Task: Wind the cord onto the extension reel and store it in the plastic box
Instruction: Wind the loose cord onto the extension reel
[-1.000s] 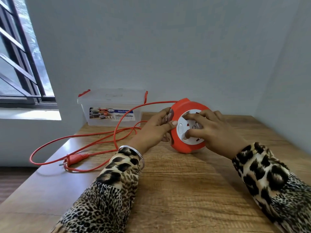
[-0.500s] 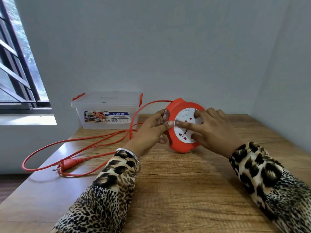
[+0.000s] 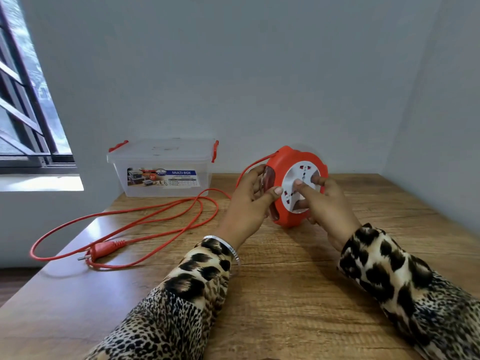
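A round red extension reel (image 3: pixel 287 162) with a white socket face stands on edge on the wooden table (image 3: pixel 298 294). My left hand (image 3: pixel 249 201) grips its left rim, thumb on the front. My right hand (image 3: pixel 324 201) holds the right side, with fingers pressed on the white face. The red cord (image 3: pixel 145 222) leaves the top of the reel and lies in loose loops on the left of the table. Its red plug (image 3: pixel 104 248) rests near the left edge. The clear plastic box (image 3: pixel 161 172), lid shut with red clips, stands at the back left.
A grey wall runs behind the table and along its right side. A barred window (image 3: pixel 26 113) with a sill is at the left. One cord loop hangs slightly over the table's left edge.
The white face has turned under my right fingers. The loose cord loops have shifted on the table and part of the cord has been drawn toward the reel. The camera swung a little.
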Available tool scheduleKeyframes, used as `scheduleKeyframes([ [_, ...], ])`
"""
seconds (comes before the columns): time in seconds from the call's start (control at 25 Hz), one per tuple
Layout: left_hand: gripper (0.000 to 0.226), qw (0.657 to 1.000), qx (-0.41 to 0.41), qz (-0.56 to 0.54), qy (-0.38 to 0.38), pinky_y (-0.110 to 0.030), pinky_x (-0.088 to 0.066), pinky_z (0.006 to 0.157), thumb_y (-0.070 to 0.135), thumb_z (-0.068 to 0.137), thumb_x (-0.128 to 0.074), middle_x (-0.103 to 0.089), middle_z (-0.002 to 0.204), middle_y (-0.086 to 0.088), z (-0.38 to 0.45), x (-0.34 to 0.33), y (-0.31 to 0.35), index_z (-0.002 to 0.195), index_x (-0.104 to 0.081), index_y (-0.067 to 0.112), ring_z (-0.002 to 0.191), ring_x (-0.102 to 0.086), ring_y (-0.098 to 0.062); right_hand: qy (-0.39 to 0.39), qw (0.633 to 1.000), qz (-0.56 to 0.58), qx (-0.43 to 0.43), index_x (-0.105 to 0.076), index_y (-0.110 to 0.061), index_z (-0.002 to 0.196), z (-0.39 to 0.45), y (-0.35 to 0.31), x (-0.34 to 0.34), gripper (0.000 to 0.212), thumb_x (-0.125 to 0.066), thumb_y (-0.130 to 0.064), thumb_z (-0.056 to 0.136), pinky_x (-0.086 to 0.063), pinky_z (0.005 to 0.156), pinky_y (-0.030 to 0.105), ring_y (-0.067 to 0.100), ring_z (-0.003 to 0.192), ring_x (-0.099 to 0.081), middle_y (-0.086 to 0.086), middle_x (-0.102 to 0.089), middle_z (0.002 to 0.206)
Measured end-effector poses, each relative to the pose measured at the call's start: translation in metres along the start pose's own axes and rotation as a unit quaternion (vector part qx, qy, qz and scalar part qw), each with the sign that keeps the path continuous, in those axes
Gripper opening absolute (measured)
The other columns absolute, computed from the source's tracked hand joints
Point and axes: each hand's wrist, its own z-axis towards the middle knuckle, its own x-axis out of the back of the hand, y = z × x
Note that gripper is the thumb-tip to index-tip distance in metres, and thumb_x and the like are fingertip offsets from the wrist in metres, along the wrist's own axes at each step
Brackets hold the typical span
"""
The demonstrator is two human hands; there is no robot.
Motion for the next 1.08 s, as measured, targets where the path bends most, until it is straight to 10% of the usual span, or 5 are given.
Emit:
scheduleKeyframes([
  [0.2, 0.035, 1.000, 0.002, -0.004, 0.009, -0.034, -0.049, 0.063, 0.017, 0.093, -0.062, -0.070, 0.095, -0.005, 0.001, 0.003, 0.001, 0.124, -0.054, 0.031, 0.071, -0.060, -0.020, -0.101, 0.967, 0.205, -0.112, -0.039, -0.007, 0.136, -0.003, -0.004, 0.000, 0.048, -0.056, -0.018, 0.092, -0.034, 0.033, 0.018, 0.009, 0.038, -0.052, 0.011, -0.075, 0.089],
  [0.36, 0.060, 1.000, 0.024, -0.006, -0.012, -0.039, -0.059, 0.080, 0.001, 0.090, -0.063, -0.066, 0.121, -0.007, -0.001, 0.007, -0.002, 0.143, -0.042, 0.021, 0.102, -0.067, -0.021, -0.055, 0.991, -0.117, 0.035, -0.050, -0.012, 0.122, -0.006, -0.005, 0.010, 0.046, -0.067, -0.032, 0.083, -0.038, 0.052, 0.024, 0.015, 0.068, -0.063, 0.003, -0.070, 0.096],
  [0.52, 0.054, 0.998, 0.010, 0.001, 0.059, -0.036, -0.056, 0.092, -0.005, 0.087, -0.063, -0.063, 0.125, -0.011, 0.003, 0.015, 0.004, 0.137, -0.049, 0.012, 0.109, -0.063, -0.018, 0.042, 0.803, -0.410, 0.431, -0.060, -0.017, 0.104, -0.003, -0.002, 0.026, 0.029, -0.062, -0.008, 0.077, -0.042, 0.061, 0.029, 0.023, 0.080, -0.057, 0.008, -0.057, 0.105],
  [0.68, 0.049, 0.998, 0.014, -0.009, 0.061, -0.013, -0.055, 0.080, 0.005, 0.091, -0.062, -0.062, 0.130, -0.005, 0.005, 0.025, 0.009, 0.138, -0.049, 0.010, 0.108, -0.062, -0.008, -0.037, 0.667, -0.495, 0.555, -0.068, -0.025, 0.112, 0.004, -0.002, 0.028, 0.051, -0.068, 0.001, 0.067, -0.049, 0.076, 0.048, 0.036, 0.104, -0.056, 0.018, -0.054, 0.128],
  [1.08, 0.056, 0.997, -0.017, 0.041, 0.057, -0.006, -0.050, 0.079, 0.007, 0.086, -0.070, -0.065, 0.118, 0.010, 0.004, 0.019, 0.008, 0.137, -0.052, 0.019, 0.108, -0.061, 0.005, 0.075, 0.631, -0.588, 0.501, -0.036, -0.035, 0.141, 0.007, 0.013, 0.016, 0.068, -0.065, -0.026, 0.080, -0.040, 0.073, 0.042, 0.035, 0.085, -0.061, 0.025, -0.064, 0.112],
])
